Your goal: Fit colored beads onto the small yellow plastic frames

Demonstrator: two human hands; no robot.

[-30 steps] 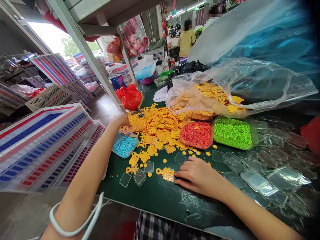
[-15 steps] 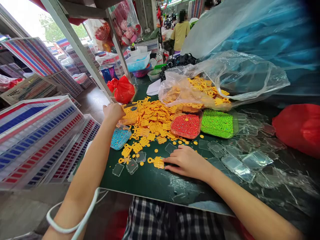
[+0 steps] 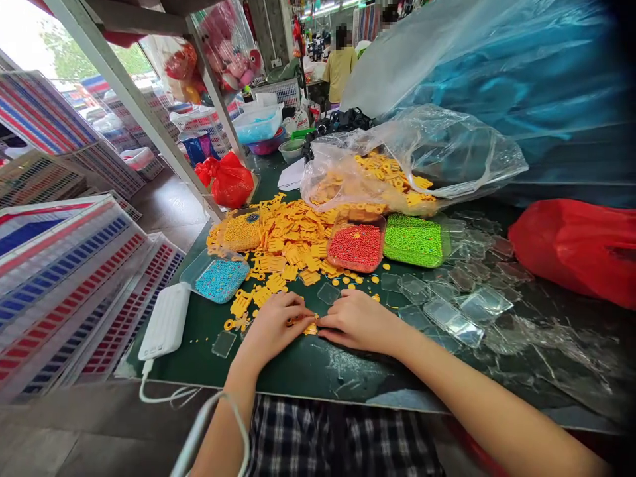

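Observation:
Low over the table's front part, my left hand (image 3: 275,326) is closed, its fingertips together over a small yellow plastic piece (image 3: 311,328). Whatever those fingertips pinch is too small or hidden to make out. From the other side my right hand (image 3: 358,320) grips the piece's edge between thumb and fingers. Both hands cover most of it. Beyond them lies a heap of similar yellow pieces (image 3: 297,228). Clear boxes of blue beads (image 3: 221,279), yellow beads (image 3: 242,232), red beads (image 3: 356,246) and green beads (image 3: 413,240) stand around the heap.
A white power bank (image 3: 165,320) with a cable lies at the left edge. Clear plastic cases (image 3: 452,320) spread over the right side. Behind are an open plastic bag (image 3: 342,179) of yellow pieces and a red bag (image 3: 231,180). Another red bag (image 3: 571,248) sits far right.
My left hand has come from the yellow bead box at the far left to the yellow piece beside my right hand. My right hand has stayed at the piece. The view has shifted slightly.

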